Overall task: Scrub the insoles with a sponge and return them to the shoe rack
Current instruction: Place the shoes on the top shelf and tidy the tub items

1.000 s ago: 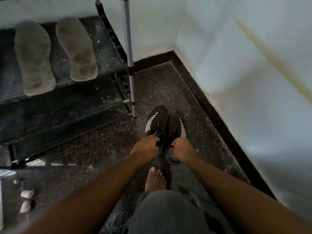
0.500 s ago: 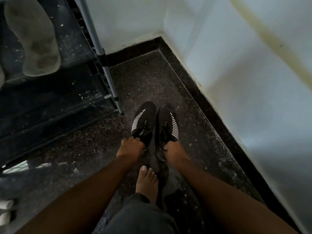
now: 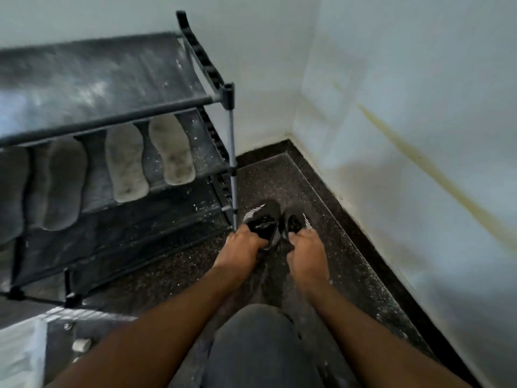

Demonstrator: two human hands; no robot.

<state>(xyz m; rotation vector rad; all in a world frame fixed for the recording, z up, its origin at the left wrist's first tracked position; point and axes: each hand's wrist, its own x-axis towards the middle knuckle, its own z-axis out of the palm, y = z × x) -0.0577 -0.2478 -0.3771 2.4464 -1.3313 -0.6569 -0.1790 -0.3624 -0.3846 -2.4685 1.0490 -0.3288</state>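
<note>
Leftmost: shoe rack (image 3: 156, 106), dark tiers on metal posts, set against pale wall (image 3: 251, 51). Middle tier: four grey insoles (image 3: 127, 163) side by side, heels toward front rail; two at far left blurred and partly hidden under upper rail. Small white object (image 3: 81, 345) on floor near lower left, too blurred to identify. Speckled dark floor (image 3: 302, 186) at centre. Just right of rack's front post: left hand (image 3: 240, 252), fingers curled over heel opening of left black shoe (image 3: 263, 217). Beside it, touching or nearly so: right black shoe (image 3: 295, 221), white stripes on outer side. Right hand (image 3: 306, 254), fingers curled into collar of right black shoe. Possibly both shoes lifted off floor; contact not discernible. Grey-clad knee (image 3: 257, 348) low centre. Far right: wall with yellowish diagonal streak (image 3: 419, 161).
</note>
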